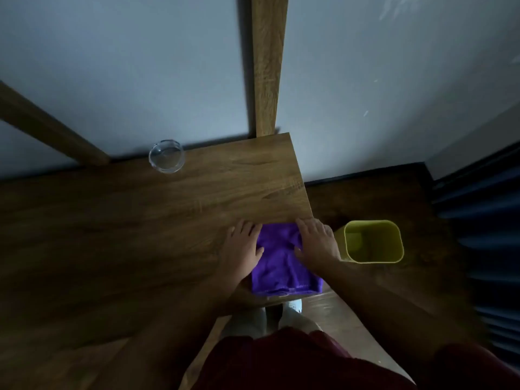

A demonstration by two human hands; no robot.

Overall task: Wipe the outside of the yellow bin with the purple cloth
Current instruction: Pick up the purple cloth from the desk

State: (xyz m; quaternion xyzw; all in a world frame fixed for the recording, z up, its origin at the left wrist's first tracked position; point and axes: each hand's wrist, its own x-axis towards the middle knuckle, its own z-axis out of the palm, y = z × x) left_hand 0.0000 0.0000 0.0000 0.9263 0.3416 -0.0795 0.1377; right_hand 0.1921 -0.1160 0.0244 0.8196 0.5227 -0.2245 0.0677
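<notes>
Purple cloth (284,263), yellow bin (372,241), wood-grain table (168,215)

Dim indoor light, soft blur, dark vignetted corners, wide-angle edge distortion

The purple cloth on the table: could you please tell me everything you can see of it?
The purple cloth looks like soft, fuzzy fabric with a stitched hem along its near edge. It lies flat and rumpled near the wooden table's right corner. The left hand rests on its left side and the right hand on its upper right part. It lies apart from the yellow bin.
</notes>
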